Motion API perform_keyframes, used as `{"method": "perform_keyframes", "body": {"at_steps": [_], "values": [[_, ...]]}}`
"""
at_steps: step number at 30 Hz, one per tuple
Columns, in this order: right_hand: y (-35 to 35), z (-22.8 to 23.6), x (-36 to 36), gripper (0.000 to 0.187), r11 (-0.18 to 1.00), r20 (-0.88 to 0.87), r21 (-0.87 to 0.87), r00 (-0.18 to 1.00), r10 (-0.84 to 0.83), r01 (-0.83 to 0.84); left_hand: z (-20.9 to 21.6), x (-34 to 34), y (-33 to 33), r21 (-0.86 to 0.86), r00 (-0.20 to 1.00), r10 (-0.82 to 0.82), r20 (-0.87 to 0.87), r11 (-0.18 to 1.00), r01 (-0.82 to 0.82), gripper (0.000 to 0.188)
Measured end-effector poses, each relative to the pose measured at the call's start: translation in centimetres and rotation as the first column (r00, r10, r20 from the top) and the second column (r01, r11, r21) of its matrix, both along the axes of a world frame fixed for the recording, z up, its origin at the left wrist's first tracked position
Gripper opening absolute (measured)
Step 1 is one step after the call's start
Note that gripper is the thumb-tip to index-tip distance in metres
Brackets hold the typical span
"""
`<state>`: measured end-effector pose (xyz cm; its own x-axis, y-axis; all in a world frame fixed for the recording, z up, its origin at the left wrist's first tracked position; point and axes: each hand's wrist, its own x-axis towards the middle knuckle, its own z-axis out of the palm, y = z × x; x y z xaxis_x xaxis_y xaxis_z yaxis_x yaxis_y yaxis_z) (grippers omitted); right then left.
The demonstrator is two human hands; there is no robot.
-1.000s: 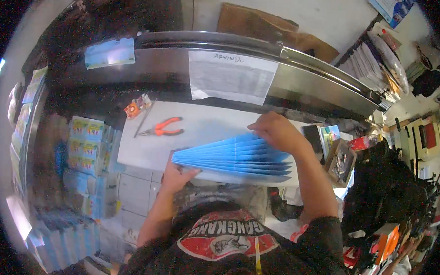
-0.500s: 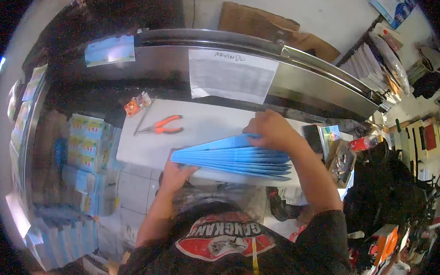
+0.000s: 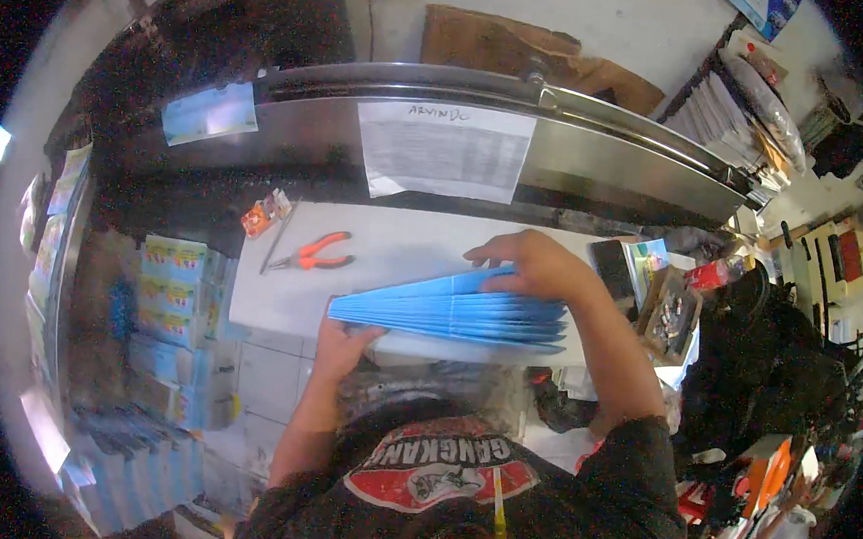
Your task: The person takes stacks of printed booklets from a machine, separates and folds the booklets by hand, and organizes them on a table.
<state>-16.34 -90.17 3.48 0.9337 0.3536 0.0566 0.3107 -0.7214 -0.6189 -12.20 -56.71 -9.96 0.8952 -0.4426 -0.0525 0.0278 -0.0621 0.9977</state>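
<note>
A fanned stack of light blue folded sheets [image 3: 449, 309] spreads over the front part of the white table top [image 3: 404, 231]. Its narrow end is gripped by my left hand [image 3: 342, 343], the thumb showing below and the other fingers hidden by the sheets. My right hand [image 3: 539, 265] is over the far edge of the wide end, its fingers stretched apart and the fingertips at the uppermost sheet. Behind the stack lie orange-handled pliers [image 3: 315, 254], next to a thin metal rod [image 3: 279, 237] and a small orange-and-white packet [image 3: 264, 214].
A metal rail [image 3: 403, 76] with a taped printed paper [image 3: 447, 151] runs behind the table. On the right are a box of small parts [image 3: 671, 316], a dark phone-like object [image 3: 611, 264] and a red-labelled bottle [image 3: 714, 277]. Stacked printed blue bundles [image 3: 172, 285] stand on the left.
My right hand has loosened from its pinch on the uppermost sheet, and its fingers now stretch out to the left. My left hand keeps its grip on the narrow end.
</note>
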Motion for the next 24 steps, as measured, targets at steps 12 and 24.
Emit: {"method": "perform_keyframes", "body": {"at_steps": [12,24], "values": [[-0.7,-0.6,-2.5,0.034,0.872,0.368,-0.254,0.875,-0.314,0.419,1.1,-0.4,0.2,0.039,1.000,0.000,0.004,0.999,0.000,0.045],[-4.1,-1.2,-2.3,0.024,0.951,-0.077,-0.042,0.948,-0.309,0.306,0.9,-0.2,0.1,0.034,0.998,0.059,0.020,0.998,-0.060,0.049]]}}
